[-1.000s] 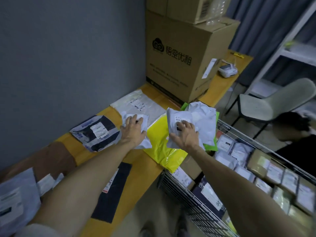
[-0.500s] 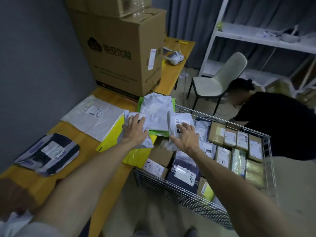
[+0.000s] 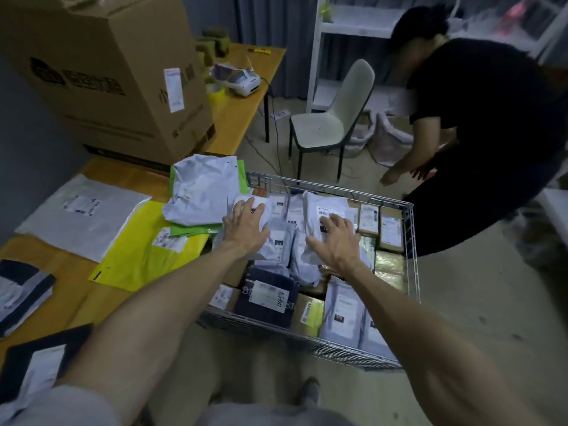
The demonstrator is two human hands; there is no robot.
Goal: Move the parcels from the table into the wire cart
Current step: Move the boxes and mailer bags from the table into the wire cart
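Both my hands are over the wire cart (image 3: 410, 241), which stands against the table's right edge and holds several boxes and mailers. My left hand (image 3: 246, 230) grips a white poly parcel (image 3: 270, 244) above the cart's near-left part, just past the table edge. My right hand (image 3: 336, 241) holds a second white parcel with a barcode label (image 3: 322, 210), fingers spread over it and thumb at its left edge, low over the heap in the cart's middle. On the orange table (image 3: 76, 290) lie a yellow mailer (image 3: 135, 256), a white bag on a green one (image 3: 203, 195), a flat white mailer (image 3: 83, 216) and dark parcels (image 3: 18, 293).
A large cardboard box (image 3: 107, 72) stands at the table's far end, with a label printer (image 3: 242, 81) behind it. A pale chair (image 3: 332, 118) and a white shelf (image 3: 347, 26) stand beyond the cart. A person in black (image 3: 491, 133) bends down at the right.
Both hands have carried their white parcels from above the table to the right, over the cart. The view has swung right with them, and the person in black has come into view.
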